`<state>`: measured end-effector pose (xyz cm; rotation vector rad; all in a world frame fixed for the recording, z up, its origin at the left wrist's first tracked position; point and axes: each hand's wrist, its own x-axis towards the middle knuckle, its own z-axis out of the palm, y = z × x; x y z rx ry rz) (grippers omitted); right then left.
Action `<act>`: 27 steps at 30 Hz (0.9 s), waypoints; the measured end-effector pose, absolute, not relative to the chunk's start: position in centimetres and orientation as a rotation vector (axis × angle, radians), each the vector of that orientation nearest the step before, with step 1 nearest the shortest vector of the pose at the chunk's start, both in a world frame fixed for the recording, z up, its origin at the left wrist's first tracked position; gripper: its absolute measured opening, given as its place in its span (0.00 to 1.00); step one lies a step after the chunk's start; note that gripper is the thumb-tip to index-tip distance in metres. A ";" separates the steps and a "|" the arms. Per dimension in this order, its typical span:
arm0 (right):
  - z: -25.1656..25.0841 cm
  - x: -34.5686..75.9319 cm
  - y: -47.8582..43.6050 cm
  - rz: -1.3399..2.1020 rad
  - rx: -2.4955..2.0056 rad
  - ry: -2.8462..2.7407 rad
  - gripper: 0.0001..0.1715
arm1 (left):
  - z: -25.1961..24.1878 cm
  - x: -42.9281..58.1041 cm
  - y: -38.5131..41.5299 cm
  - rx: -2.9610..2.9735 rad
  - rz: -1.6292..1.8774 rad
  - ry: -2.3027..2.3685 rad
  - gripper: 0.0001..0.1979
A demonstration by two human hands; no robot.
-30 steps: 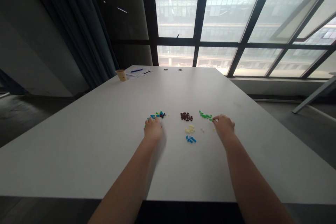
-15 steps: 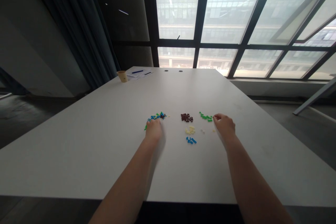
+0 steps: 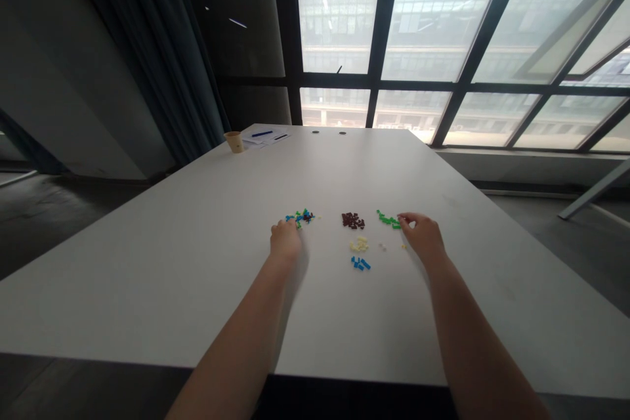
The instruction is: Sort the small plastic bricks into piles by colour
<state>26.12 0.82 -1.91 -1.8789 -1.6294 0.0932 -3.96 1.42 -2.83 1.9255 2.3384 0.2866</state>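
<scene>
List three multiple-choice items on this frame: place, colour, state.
1. Where is the paper cup?
A) far left corner of the table
B) beside the blue bricks
C) on the window sill

2. Which bricks lie nearest the fingertips of the right hand?
A) blue
B) brown
C) green bricks

3. How is the left hand?
A) holding a pen
B) down at the mixed brick pile
C) raised high

1 A, standing by the papers.
2 C, just at their edge.
3 B, at its near edge.
</scene>
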 end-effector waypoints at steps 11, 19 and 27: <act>-1.5 24.9 0.3 0.145 -1.733 -1.653 0.16 | -1.5 -2.3 1.2 1.541 1.002 1.596 0.04; -1.8 22.1 0.0 0.173 -1.435 -1.857 0.13 | -1.6 0.6 -0.5 0.712 0.792 0.505 0.18; -1.5 21.6 -0.2 0.122 -1.284 -1.882 0.10 | -2.3 1.0 -0.4 0.655 0.650 0.362 0.17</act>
